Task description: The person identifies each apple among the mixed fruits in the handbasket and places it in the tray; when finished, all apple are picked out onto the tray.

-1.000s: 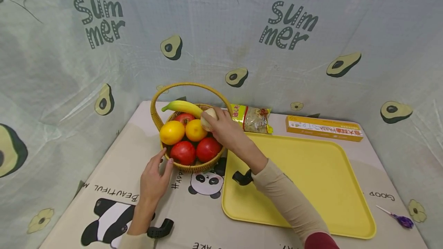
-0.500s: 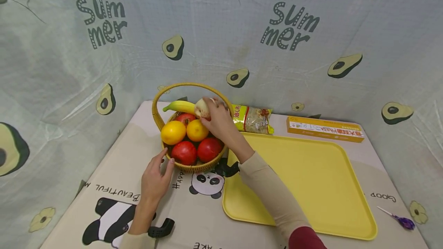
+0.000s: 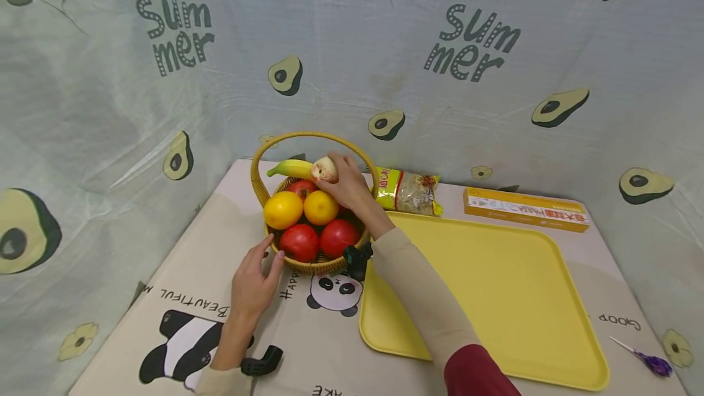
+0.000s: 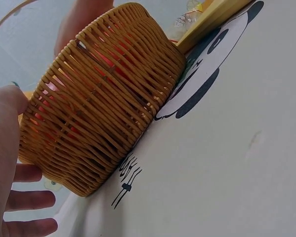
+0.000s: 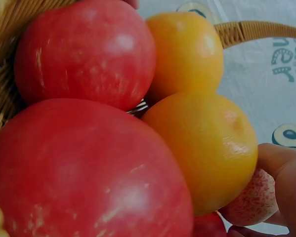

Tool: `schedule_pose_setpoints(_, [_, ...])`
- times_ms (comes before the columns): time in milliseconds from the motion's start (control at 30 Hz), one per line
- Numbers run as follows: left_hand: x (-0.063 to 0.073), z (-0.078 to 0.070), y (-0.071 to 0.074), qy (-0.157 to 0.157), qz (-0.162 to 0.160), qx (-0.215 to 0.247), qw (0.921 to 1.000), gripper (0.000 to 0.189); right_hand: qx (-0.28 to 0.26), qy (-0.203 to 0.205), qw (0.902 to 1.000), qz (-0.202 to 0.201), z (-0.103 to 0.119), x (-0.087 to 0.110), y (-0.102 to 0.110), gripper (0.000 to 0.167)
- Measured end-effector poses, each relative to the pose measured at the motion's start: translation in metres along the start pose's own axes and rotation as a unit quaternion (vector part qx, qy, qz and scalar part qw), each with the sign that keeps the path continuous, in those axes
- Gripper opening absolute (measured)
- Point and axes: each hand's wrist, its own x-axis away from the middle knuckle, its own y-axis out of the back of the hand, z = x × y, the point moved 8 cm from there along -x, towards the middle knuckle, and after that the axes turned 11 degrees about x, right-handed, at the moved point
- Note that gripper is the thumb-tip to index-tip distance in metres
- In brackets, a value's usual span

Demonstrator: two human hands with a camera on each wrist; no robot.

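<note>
My right hand (image 3: 352, 185) holds a pale, pink-speckled peach (image 3: 324, 168) at the back of a wicker basket (image 3: 316, 269), under its arched handle. The peach is against the end of a banana (image 3: 290, 168). In the right wrist view, the fingers and speckled peach (image 5: 260, 200) show behind an orange (image 5: 202, 153). At the basket's front left, my left hand (image 3: 254, 283) touches the rim with thumb and fingertips, its fingers spread and fairly straight. Two oranges and several red round fruits (image 3: 299, 242) fill the basket.
A yellow tray (image 3: 484, 298) lies right of the basket. Behind are a bag of dry food (image 3: 412, 192) and a long pasta box (image 3: 525, 208). A purple-wrapped lollipop (image 3: 653, 364) lies far right. Printed cloth walls (image 3: 330, 47) stand behind and at the sides.
My right hand has carried the peach left and back in the basket, and it now covers the banana's right end. The left hand stays at the rim. The head view has shifted slightly.
</note>
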Motion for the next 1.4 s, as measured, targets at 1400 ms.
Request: schedule_pose_setpoints(1400, [0.000,-0.002,-0.001,0.014,0.006,0.007,0.9999,0.048,0.005,0.051,0.9978,-0.043,0.026,0.061,0.023,0.085])
